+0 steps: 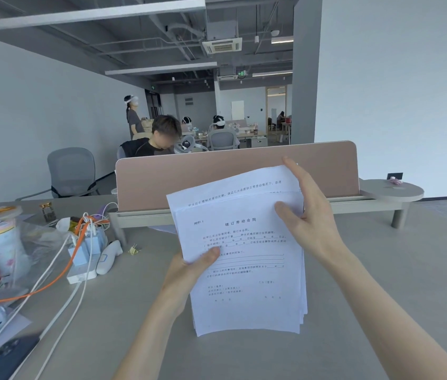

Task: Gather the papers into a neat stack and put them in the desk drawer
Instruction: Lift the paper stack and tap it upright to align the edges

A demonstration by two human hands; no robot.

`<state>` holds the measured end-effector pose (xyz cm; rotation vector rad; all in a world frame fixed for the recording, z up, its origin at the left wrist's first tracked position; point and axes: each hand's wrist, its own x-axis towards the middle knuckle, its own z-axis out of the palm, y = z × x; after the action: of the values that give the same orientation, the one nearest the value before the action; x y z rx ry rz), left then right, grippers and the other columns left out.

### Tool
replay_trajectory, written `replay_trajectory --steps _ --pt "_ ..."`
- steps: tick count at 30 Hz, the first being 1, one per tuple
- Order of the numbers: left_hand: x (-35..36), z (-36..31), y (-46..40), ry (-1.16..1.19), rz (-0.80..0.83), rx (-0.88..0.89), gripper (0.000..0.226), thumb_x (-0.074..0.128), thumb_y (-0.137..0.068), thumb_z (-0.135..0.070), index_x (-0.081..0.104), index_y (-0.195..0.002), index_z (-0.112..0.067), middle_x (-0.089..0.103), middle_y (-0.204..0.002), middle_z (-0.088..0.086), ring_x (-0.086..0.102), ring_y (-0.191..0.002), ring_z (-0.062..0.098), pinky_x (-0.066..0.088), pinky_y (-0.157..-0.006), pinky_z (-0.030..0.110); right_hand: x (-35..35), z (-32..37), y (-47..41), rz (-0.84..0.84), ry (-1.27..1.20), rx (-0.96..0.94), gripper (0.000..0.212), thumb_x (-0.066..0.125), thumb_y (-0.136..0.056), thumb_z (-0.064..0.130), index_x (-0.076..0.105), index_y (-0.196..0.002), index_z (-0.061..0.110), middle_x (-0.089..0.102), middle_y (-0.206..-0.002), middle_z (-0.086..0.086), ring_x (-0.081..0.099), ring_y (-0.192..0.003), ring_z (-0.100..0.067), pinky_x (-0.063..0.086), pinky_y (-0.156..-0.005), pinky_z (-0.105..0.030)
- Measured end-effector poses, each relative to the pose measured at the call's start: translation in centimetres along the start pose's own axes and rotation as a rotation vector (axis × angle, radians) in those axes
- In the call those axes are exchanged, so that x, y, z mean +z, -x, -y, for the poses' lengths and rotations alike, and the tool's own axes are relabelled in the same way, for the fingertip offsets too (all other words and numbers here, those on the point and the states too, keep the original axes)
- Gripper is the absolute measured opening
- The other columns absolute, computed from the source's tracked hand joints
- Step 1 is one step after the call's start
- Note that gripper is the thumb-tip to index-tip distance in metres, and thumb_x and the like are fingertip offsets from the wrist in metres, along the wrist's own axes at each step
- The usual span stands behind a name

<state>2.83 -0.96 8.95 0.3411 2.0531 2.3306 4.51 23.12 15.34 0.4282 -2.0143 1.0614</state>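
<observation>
A stack of white printed papers [247, 292] stands on its lower edge on the grey desk [381, 283], tilted toward me. My left hand [189, 272] grips the stack's left edge, thumb on the front sheet. My right hand [310, 215] holds the upper right edge, thumb in front and fingers reaching up behind the top. The sheets are uneven, with one back sheet sticking up and skewed at the top. No drawer is in view.
A pink divider panel [238, 174] stands behind the papers. On the left lie a power strip with chargers and white and orange cables [82, 259], bottles, a plastic bag and a dark phone [2, 357]. A small gold binder clip [134, 250] lies nearby. People sit beyond the divider.
</observation>
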Motion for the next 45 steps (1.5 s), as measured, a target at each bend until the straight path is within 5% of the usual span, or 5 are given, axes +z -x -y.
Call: replay_trajectory --steps 3,6,13,25,45 --pt "-0.1 0.4 0.2 -0.01 0.006 -0.009 0.046 0.08 -0.073 -0.031 0.073 -0.117 -0.019 0.077 -0.116 0.001 0.072 -0.11 0.022 0.05 -0.103 0.051 0.0 0.0 -0.4 0.023 0.078 -0.043 0.061 0.06 -0.088 0.006 0.048 -0.144 0.026 0.061 -0.129 -0.008 0.05 -0.114 -0.018 0.033 -0.088 -0.001" --pt "-0.2 0.7 0.4 -0.014 0.012 -0.01 0.044 0.08 -0.073 -0.031 0.074 -0.115 -0.02 0.077 -0.116 0.001 0.072 -0.109 0.022 0.051 -0.102 0.052 0.1 -0.2 -0.3 -0.04 0.082 -0.045 0.036 0.059 -0.085 0.013 0.06 -0.121 0.019 0.064 -0.114 -0.002 0.054 -0.104 -0.011 0.042 -0.092 -0.021" --pt "-0.2 1.1 0.5 -0.018 0.027 -0.032 0.037 0.077 -0.076 -0.029 0.075 -0.112 -0.019 0.078 -0.113 0.001 0.074 -0.106 0.021 0.053 -0.099 0.049 0.5 -0.8 0.5 -0.001 0.009 -0.036 0.037 0.065 -0.091 0.004 0.068 -0.119 0.028 0.059 -0.124 0.004 0.048 -0.118 0.014 0.032 -0.094 -0.001" --pt "0.3 1.7 0.5 0.042 -0.009 -0.042 0.029 0.077 -0.08 -0.026 0.076 -0.108 -0.02 0.079 -0.11 0.001 0.075 -0.104 0.02 0.055 -0.093 0.042 2.0 -2.9 4.9 -0.029 -0.609 0.505 0.041 0.068 -0.088 0.034 0.057 -0.127 0.026 0.074 -0.12 0.001 0.072 -0.109 -0.018 0.059 -0.093 -0.045" --pt "0.6 2.3 -0.5 0.079 -0.074 -0.041 0.02 0.073 -0.088 -0.022 0.075 -0.108 -0.02 0.08 -0.108 0.0 0.075 -0.101 0.018 0.056 -0.089 0.039 3.5 -4.4 5.3 -0.002 -0.491 0.47 0.014 0.058 -0.102 0.023 0.063 -0.114 0.028 0.073 -0.105 0.02 0.067 -0.101 -0.007 0.05 -0.09 -0.033"
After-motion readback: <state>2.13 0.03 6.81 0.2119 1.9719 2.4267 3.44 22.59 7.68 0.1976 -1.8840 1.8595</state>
